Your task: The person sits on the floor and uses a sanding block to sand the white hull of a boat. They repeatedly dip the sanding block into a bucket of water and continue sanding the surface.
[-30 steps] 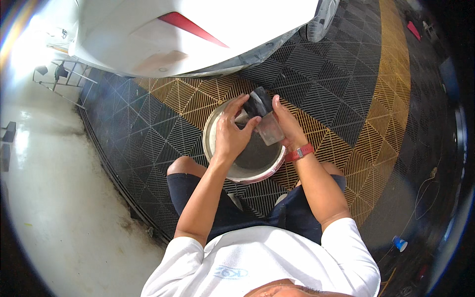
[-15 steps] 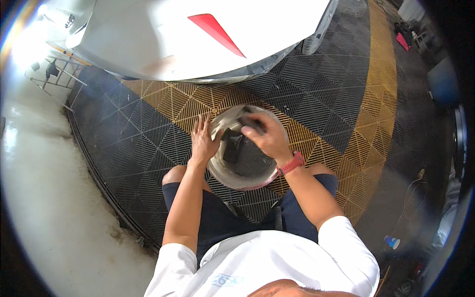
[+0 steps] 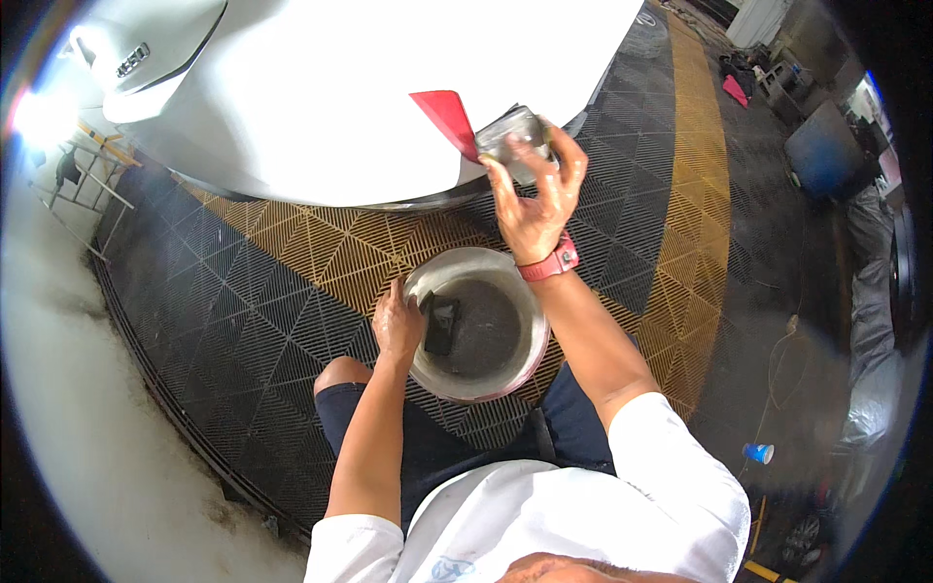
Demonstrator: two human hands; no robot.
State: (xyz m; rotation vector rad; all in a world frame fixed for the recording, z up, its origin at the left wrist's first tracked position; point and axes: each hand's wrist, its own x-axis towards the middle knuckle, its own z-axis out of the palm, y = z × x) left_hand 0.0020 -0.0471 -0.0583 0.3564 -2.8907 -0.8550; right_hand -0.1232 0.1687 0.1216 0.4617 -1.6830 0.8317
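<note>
My right hand [image 3: 535, 194], with a red watch on its wrist, is raised to the white car [image 3: 321, 97]. Its fingers are wrapped round a wet, grey rectangular pad [image 3: 512, 133], held against or very close to the car beside the red light [image 3: 445, 119]. The pad's underside is hidden. Between my knees stands a round, pale bucket [image 3: 535, 361] with dark liquid in it. My left hand [image 3: 396, 323] grips its left rim, the thumb toward the inside. A black rectangular block [image 3: 440, 325] sits inside the bucket near that hand.
Ribbed black and yellow tiles [image 3: 292, 238] cover the floor. A pale wall [image 3: 68, 389] runs along the left, with a metal stand [image 3: 87, 175] by it. To the right are a blue can [image 3: 758, 453], a thin cord [image 3: 777, 379] and a dark blue bin [image 3: 826, 151].
My right hand has lifted the grey pad out of the bucket and carried it forward to the car's red light. My left hand has gone from spread fingers to holding the bucket's rim.
</note>
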